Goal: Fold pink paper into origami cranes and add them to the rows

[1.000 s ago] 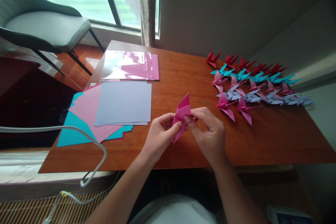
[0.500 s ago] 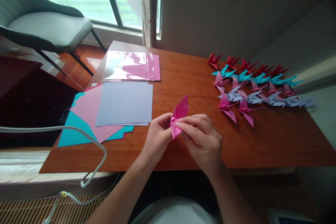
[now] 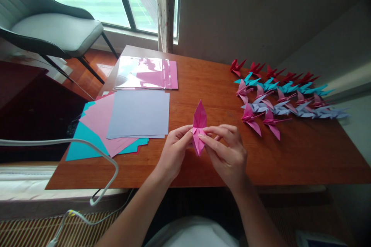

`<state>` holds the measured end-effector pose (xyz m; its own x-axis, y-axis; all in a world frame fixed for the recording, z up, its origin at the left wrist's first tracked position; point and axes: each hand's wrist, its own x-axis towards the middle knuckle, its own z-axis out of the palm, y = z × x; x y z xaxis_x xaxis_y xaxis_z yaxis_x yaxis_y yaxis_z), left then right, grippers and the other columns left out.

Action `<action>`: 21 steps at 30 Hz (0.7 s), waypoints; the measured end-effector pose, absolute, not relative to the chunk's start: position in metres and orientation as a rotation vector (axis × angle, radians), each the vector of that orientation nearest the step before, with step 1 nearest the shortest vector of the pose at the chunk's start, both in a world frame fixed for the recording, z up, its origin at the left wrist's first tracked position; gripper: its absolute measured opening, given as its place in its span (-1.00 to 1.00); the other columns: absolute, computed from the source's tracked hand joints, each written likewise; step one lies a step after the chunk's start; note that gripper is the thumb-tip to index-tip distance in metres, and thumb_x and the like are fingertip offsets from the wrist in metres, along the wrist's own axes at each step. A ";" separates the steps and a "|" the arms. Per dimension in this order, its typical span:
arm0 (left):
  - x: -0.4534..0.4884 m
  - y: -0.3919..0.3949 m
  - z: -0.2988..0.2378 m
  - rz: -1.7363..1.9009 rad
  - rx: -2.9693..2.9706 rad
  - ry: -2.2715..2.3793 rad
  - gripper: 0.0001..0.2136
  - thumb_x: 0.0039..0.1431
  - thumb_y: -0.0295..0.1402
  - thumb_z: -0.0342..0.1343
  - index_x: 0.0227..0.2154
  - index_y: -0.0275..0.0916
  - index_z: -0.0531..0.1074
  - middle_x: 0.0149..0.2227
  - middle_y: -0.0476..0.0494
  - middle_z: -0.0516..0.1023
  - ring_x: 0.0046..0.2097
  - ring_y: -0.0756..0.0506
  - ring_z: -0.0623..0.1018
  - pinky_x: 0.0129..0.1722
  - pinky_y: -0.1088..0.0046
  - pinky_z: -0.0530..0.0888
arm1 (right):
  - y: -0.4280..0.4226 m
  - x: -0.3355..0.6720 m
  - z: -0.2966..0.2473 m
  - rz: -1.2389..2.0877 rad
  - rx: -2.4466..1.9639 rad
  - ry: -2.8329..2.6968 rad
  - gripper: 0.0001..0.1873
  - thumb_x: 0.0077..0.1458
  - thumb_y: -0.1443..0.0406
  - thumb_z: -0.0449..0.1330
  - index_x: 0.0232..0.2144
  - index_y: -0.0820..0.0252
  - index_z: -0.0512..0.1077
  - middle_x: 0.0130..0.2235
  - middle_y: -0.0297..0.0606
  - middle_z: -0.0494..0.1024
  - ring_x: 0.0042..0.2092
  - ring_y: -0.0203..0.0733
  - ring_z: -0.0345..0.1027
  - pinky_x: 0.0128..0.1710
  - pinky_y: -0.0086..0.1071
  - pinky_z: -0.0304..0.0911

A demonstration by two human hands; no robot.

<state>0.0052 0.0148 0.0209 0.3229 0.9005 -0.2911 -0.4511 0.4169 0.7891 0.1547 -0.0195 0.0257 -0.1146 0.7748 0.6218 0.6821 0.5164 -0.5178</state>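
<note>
A pink folded paper piece, narrow and pointed at both ends, stands upright over the wooden table. My left hand pinches its left side at the middle. From the right, my right hand pinches the same middle, fingers pressed together. Rows of finished paper cranes in red, teal, pink and lilac lie at the table's far right, apart from both hands.
A fanned stack of loose sheets, lilac on top of pink and teal, lies to the left. Behind it sits a glossy pack of pink paper. A grey chair stands by the window. A white cable loops over the table's left front corner.
The pink piece has been turned from tilted to upright with its flat face toward me. Both hands kept their hold and shifted their fingers a little.
</note>
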 end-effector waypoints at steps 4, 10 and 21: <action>0.004 0.014 0.020 0.963 0.633 0.816 -0.75 0.10 -0.19 0.32 -0.28 -0.28 0.66 -0.50 -0.06 0.61 -0.50 0.01 0.47 -0.47 0.56 0.35 | -0.022 0.157 0.022 0.107 -1.232 -1.858 -0.49 0.15 0.53 0.25 0.01 -0.16 0.55 -0.05 -0.24 0.61 -0.03 -0.06 0.34 -0.28 -0.24 0.46; 0.003 0.014 0.020 0.960 0.708 0.779 -0.75 0.18 -0.19 0.28 -0.19 -0.26 0.63 -0.34 -0.11 0.67 -0.37 -0.04 0.56 -0.32 0.51 0.45 | -0.023 0.157 0.025 0.060 -1.241 -1.899 -0.49 0.14 0.56 0.22 0.00 -0.09 0.55 -0.02 -0.21 0.60 -0.01 -0.03 0.31 -0.18 -0.17 0.45; 0.010 0.012 0.019 0.973 0.839 0.872 -0.71 0.20 -0.16 0.26 -0.15 -0.28 0.56 -0.17 -0.18 0.65 -0.12 -0.13 0.60 -0.20 0.50 0.49 | -0.015 0.153 0.021 0.847 -1.468 -1.248 -0.80 0.21 0.17 0.26 -0.17 0.12 0.55 -0.16 -0.21 0.59 -0.17 -0.14 0.49 -0.25 -0.31 0.42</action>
<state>0.0102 0.0119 0.0194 0.3052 0.9243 -0.2291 -0.3285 0.3280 0.8857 0.1534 -0.0149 0.0213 0.2255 0.9704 0.0869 0.2778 0.0215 -0.9604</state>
